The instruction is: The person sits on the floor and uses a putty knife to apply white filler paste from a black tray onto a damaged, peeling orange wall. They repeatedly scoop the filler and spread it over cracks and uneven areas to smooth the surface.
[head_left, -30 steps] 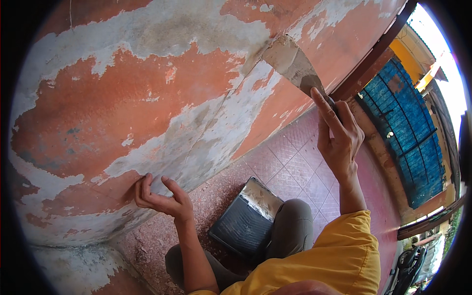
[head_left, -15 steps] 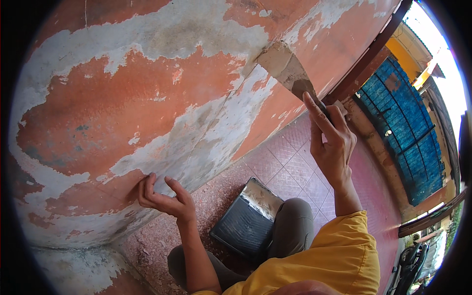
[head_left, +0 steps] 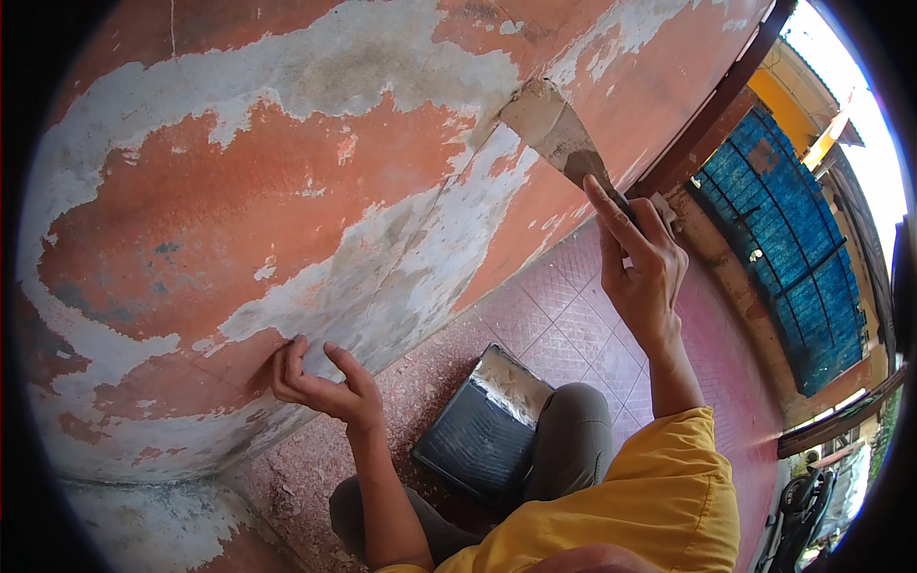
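In my right hand is a wide-bladed putty knife, its handle gripped with the index finger stretched along it toward the blade. The blade is smeared with grey-beige filler, and its far edge rests against the wall, where orange paint has peeled off in big patches to bare grey and white plaster. Lower and to the left, my left hand holds nothing. Its fingertips bend against the wall and the thumb stands apart.
A black paint tray with pale filler at its far end lies beside my knee. Paint flakes litter the tiled floor along the wall. A blue-covered metal gate stands at the right.
Hardly anything differs. The whole view has shifted slightly, and the putty knife's blade stays at the same spot on the wall.
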A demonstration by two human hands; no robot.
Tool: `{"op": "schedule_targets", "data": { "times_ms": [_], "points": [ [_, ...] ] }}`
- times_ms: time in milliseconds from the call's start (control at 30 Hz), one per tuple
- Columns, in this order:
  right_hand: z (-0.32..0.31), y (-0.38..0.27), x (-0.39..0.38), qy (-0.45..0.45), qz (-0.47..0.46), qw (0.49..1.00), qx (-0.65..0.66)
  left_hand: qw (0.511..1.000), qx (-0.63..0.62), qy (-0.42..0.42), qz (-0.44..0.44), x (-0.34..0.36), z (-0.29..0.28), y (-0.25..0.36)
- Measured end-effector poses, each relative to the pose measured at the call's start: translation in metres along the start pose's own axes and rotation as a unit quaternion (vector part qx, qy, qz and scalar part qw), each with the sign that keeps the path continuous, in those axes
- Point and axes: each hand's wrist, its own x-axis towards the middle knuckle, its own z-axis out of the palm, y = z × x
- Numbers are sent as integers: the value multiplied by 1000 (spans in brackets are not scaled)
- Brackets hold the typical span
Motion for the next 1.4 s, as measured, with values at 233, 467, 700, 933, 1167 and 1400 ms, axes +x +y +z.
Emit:
{"op": "schedule_targets", "data": {
  "times_ms": [233,467,700,933,1167,1400],
  "points": [
    [-2,9,-4,-9,35,999,2,1000,-7,1,3,0,-2,-2],
    [-3,5,3,-21,21,999,-23,1000,-10,-2,-8,-1,0,0],
    [-12,11,-26,-63,193,941,271,1000,-23,8,-6,1,-3,2],
    [-46,-7,7,-183,256,877,363,999,-40,7,-16,3,-1,2],
    [-52,-17,41,-134,173,958,183,999,-19,31,9,0,3,1],
    [-54,-50,43,-141,164,969,121,999,-21,39,12,0,6,4]
  ]
}}
